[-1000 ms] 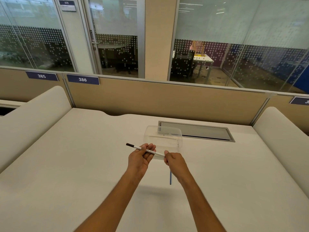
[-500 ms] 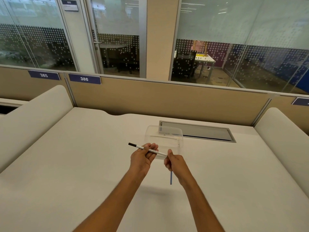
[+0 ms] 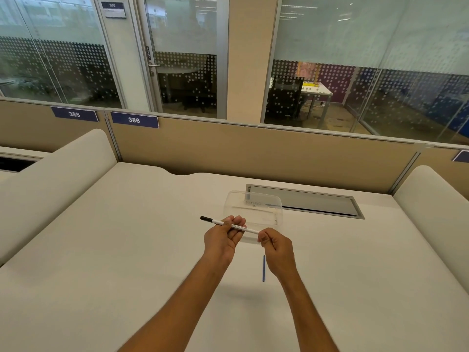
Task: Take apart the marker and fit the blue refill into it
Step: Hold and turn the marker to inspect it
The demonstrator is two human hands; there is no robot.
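Note:
A thin white marker (image 3: 247, 229) with a black cap at its left end is held level above the desk. My left hand (image 3: 223, 238) grips its middle with curled fingers. My right hand (image 3: 275, 247) pinches the marker's right end. The blue refill (image 3: 264, 268), a thin stick, lies on the white desk (image 3: 127, 250) just left of my right wrist, partly hidden by it.
A clear plastic container (image 3: 253, 207) stands on the desk just beyond my hands. Behind it a grey cable hatch (image 3: 309, 201) is set into the desktop. Beige partition panels (image 3: 253, 153) close the back and padded dividers flank both sides.
Both hands kept hold of the marker and shifted only slightly. My right hand drew a little to the right along the marker's end.

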